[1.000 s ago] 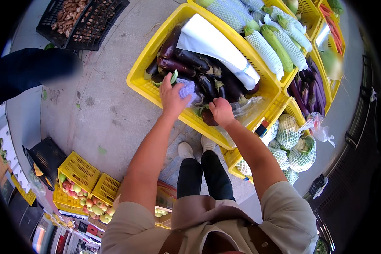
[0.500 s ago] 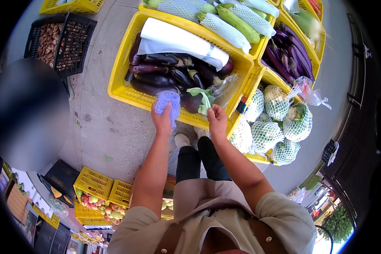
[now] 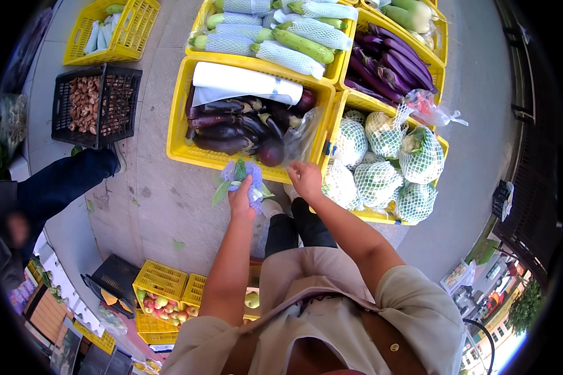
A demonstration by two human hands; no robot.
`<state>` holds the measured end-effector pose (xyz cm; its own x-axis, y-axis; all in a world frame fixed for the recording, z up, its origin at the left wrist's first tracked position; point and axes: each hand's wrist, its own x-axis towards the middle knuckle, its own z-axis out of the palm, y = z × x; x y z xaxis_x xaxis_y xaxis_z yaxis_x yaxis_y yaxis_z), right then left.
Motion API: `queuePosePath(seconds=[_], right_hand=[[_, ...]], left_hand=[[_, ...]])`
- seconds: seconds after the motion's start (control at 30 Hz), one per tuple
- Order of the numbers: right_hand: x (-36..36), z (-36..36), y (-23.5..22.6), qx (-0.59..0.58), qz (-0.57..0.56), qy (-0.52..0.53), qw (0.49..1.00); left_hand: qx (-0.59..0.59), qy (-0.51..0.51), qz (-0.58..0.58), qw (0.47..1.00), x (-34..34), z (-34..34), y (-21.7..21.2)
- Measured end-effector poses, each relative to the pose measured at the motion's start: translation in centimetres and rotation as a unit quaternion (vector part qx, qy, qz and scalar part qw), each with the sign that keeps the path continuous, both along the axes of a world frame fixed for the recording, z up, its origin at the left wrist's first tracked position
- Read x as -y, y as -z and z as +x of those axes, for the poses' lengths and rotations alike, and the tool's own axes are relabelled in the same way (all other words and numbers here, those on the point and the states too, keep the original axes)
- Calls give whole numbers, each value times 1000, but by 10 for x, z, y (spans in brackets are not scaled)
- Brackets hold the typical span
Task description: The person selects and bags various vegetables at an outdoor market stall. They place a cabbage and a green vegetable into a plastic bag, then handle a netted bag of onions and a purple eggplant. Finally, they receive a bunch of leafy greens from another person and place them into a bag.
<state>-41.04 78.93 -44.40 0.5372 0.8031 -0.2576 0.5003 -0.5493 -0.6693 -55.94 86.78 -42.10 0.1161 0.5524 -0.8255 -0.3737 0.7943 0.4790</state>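
Note:
My left hand (image 3: 241, 200) is closed around crumpled purple netting (image 3: 255, 170), with green leaf pieces (image 3: 221, 192) sticking out around it. It is in front of a yellow crate (image 3: 180, 134), apart from its near edge. Inside the crate lie dark eggplants (image 3: 222, 132), a white plastic roll (image 3: 247, 85) across the back and a clear plastic bag (image 3: 302, 139) at the right. Close to the crate's near right corner is my right hand (image 3: 307, 181), its fingers curled together. Whatever those fingers may hold cannot be made out.
Net-wrapped cauliflowers (image 3: 380, 182) fill a crate on the right. Behind are sleeved green squashes (image 3: 238, 32) and long purple eggplants (image 3: 397, 62). A black crate of brown mushrooms (image 3: 85, 103) stands left, beside another person's leg (image 3: 69, 178). Apples (image 3: 159, 305) are in crates lower left.
The leaf has gone from my right hand to the netting in my left. Both hands have drawn back slightly from the crate. The other person's leg now shows on the left.

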Motion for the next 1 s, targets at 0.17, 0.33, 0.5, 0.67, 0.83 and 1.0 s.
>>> queuePosePath(seconds=[0.17,0.33,0.5,0.67,0.83,1.0], right_hand=[[19,27,35,8,-222,-129,966],[42,-13,-50,-404,-129,73,903],[47,-27,-208,-610,93,163,770],[87,-20,-328,-446,253,159,844],[169,-5,-421,-456,301,222,808],[276,0,-464,-416,402,349,737]], left_hand=[[-14,56,7,998,21,-11,-27],[6,92,-29,995,67,-10,-81],[105,155,7,982,90,23,-210],[174,265,81,945,123,43,-271],[231,415,154,866,178,69,-353],[301,561,143,758,253,101,-396]])
